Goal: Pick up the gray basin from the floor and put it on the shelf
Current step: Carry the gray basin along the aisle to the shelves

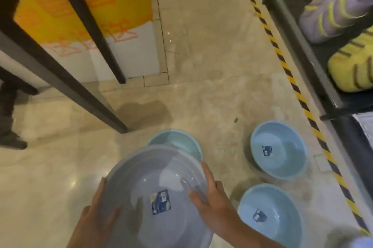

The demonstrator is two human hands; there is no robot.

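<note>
At the bottom centre of the frame, the left hand (96,215) and the right hand (210,203) are gripping the gray basin (155,193) by opposite sides of its rim, thumbs hooking inside, so the pick-up step looks to be in hand, with the basin apparently clear of the floor (201,66). A blue-and-white sticker (160,201) is sitting in its bottom, its print too blurred to read. Just beyond it a teal basin (177,140) is peeking out; two blue basins (278,149) (269,214) are lying at lower right. Next, the basin probably needs carrying level toward the dark shelf (298,45) along the right edge. At upper left, a yellow sign (84,5) is showing orange characters, illegible.
</note>
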